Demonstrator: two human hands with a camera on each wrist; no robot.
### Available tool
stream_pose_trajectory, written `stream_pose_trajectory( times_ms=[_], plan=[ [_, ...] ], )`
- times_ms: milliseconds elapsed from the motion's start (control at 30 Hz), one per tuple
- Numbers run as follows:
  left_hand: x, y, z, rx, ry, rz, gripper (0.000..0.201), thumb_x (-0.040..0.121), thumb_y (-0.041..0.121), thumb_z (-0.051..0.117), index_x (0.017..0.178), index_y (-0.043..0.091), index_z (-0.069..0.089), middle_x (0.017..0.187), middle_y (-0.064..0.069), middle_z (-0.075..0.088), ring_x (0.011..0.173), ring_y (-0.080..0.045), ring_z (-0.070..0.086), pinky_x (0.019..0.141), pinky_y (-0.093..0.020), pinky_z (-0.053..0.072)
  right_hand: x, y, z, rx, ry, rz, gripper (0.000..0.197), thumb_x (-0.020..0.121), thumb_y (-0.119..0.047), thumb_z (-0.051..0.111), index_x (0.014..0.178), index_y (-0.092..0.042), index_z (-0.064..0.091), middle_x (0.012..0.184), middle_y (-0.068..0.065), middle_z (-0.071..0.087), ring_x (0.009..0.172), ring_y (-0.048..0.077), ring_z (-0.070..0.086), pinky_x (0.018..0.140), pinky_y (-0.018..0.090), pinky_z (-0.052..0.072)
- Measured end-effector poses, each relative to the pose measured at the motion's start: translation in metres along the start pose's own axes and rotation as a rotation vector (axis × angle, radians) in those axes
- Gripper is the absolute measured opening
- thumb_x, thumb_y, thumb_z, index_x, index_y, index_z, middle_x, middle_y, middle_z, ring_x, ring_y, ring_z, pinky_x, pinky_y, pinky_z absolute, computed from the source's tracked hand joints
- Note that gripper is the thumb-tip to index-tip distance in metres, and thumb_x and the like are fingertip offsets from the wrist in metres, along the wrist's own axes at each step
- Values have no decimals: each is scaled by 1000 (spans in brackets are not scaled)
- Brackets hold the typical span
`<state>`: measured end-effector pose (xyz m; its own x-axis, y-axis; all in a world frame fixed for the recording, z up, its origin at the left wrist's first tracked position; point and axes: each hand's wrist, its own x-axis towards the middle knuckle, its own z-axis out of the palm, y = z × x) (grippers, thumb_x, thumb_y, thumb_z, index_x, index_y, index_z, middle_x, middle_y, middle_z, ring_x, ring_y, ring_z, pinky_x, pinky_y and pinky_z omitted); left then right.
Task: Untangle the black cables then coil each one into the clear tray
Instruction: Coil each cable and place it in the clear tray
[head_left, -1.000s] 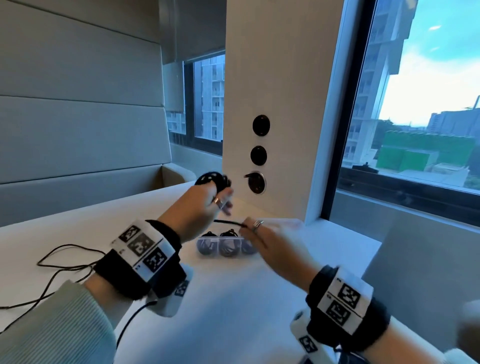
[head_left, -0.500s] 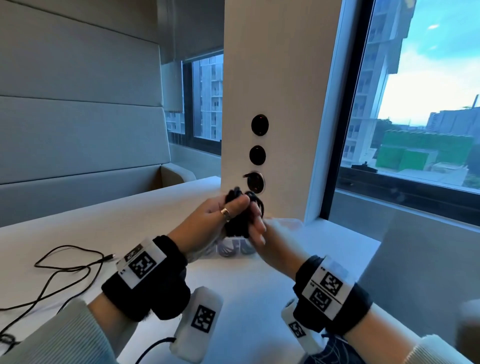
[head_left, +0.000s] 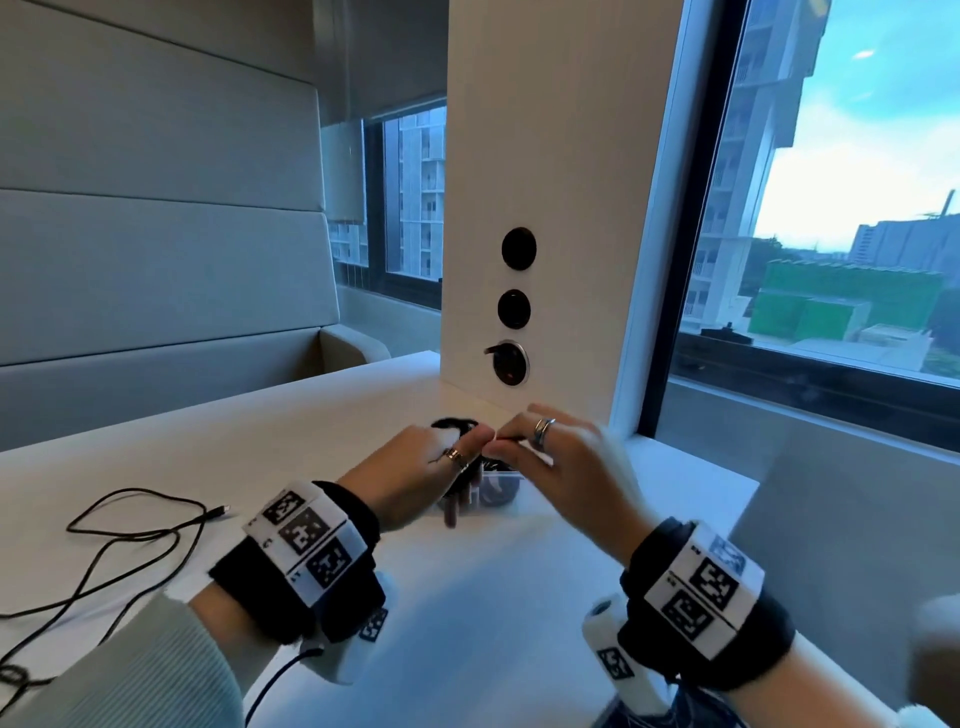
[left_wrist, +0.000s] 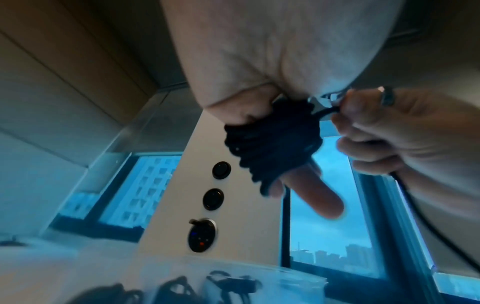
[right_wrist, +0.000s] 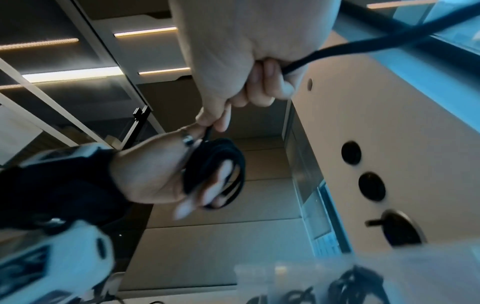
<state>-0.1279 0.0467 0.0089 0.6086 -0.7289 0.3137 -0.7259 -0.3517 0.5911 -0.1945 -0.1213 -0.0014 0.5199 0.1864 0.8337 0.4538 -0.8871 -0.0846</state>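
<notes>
A black cable coil (head_left: 454, 423) is wound round the fingers of my left hand (head_left: 465, 452), which grips it just above the clear tray (head_left: 501, 491). In the left wrist view the coil (left_wrist: 272, 144) wraps the fingers (left_wrist: 318, 197) tightly. My right hand (head_left: 511, 441) meets the left and pinches the coil's loose end; the pinch (right_wrist: 210, 125) shows in the right wrist view beside the coil (right_wrist: 221, 170). The tray (left_wrist: 259, 277) holds other coiled black cables in its compartments, largely hidden behind my hands in the head view.
A loose black cable (head_left: 135, 530) sprawls on the white table (head_left: 493, 623) at the left. A pillar with round sockets (head_left: 511, 361) rises just behind the tray. Windows flank it. Another black cord (right_wrist: 363, 43) runs past my right hand's curled fingers.
Both hands have come together and dropped from in front of the sockets to just above the tray. The coil went down with the left hand, and the right hand now pinches its end.
</notes>
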Motion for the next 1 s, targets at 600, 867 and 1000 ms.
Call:
stream_pose_trajectory(
  times_ms=[600, 867, 1000],
  plan=[
    [5, -3, -22, -217, 372, 169, 15, 92, 31, 43, 98, 21, 52, 92, -1, 69, 89, -5, 67, 80, -12, 44, -1, -25, 6, 137, -330, 33, 29, 96, -36, 44, 70, -23, 48, 54, -16, 47, 53, 5, 45, 53, 9, 30],
    [-11, 5, -7, -366, -24, 16, 68, 86, 64, 24, 69, 13, 65, 60, -4, 69, 51, -9, 58, 55, -15, 39, 21, -11, -11, 77, 5, -15, 34, 88, -53, 47, 83, -24, 66, 74, -10, 66, 58, 15, 59, 50, 36, 50],
    [-18, 19, -6, -585, -185, 37, 42, 83, 47, 51, 62, 13, 63, 56, -9, 64, 39, -22, 56, 47, -20, 43, 26, -4, -9, 140, -15, 106, 38, 90, -59, 36, 85, -28, 57, 68, -12, 63, 62, 13, 63, 56, 41, 52]
  ],
)
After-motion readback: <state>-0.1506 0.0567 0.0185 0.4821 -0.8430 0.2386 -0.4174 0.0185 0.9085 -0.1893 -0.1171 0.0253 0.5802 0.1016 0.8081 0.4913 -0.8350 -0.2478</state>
